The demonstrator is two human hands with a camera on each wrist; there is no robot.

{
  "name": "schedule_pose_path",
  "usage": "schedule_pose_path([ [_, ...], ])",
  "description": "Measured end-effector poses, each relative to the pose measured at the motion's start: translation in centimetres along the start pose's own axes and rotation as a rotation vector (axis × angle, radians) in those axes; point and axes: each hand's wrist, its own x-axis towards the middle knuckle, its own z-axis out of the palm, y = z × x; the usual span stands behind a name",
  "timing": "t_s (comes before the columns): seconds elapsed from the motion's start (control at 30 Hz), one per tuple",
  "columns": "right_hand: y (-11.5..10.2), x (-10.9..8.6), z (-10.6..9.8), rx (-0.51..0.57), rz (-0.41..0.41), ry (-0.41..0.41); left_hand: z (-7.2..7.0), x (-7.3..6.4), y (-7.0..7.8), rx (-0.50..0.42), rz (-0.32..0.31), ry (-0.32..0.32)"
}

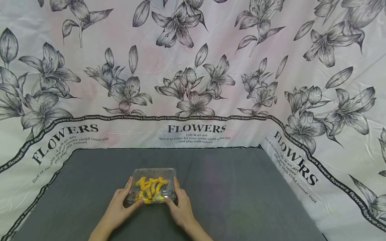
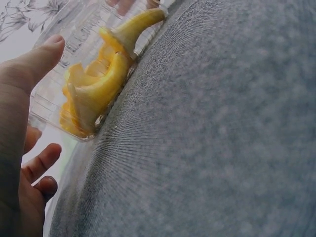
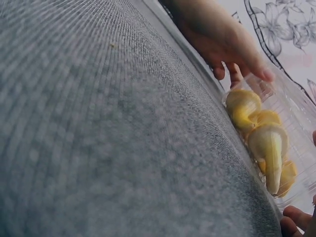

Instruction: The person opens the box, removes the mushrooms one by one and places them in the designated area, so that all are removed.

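A clear plastic box [image 1: 154,172] with several yellow mushrooms [image 1: 162,181] inside is on the near part of the grey table, left of centre. My left hand [image 1: 118,205] holds the box's left side, thumb toward its near edge. On the opposite side, my right hand [image 1: 182,205] grips it the same way. In the left wrist view, the thumb [image 2: 42,61] lies along the clear wall, and the pale mushroom stems [image 2: 106,84] show through it. Just the fingertips [image 3: 295,217] of my right hand appear at the right wrist view's lower right.
Dark grey ribbed cloth covers the table [image 1: 241,194]. White curtains [image 1: 193,100] printed with grey lilies and "FLOWERS" lettering enclose its back and both sides. A tiny brownish speck [image 3: 112,46] lies on the cloth.
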Motion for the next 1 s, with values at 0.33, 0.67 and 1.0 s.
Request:
schedule_pose_path([
  [0.33,-0.5,-0.2,0.0,0.053,0.133,-0.066,0.0,-0.1,0.1,-0.022,0.023,-0.002],
  [0.67,-0.7,-0.2,-0.2,0.050,0.102,-0.111,0.6,-0.3,0.2,-0.006,-0.007,0.027],
  [1.0,-1.2,-0.3,-0.3,0.070,0.130,-0.082,0.2,0.0,0.4,0.016,-0.028,-0.015],
])
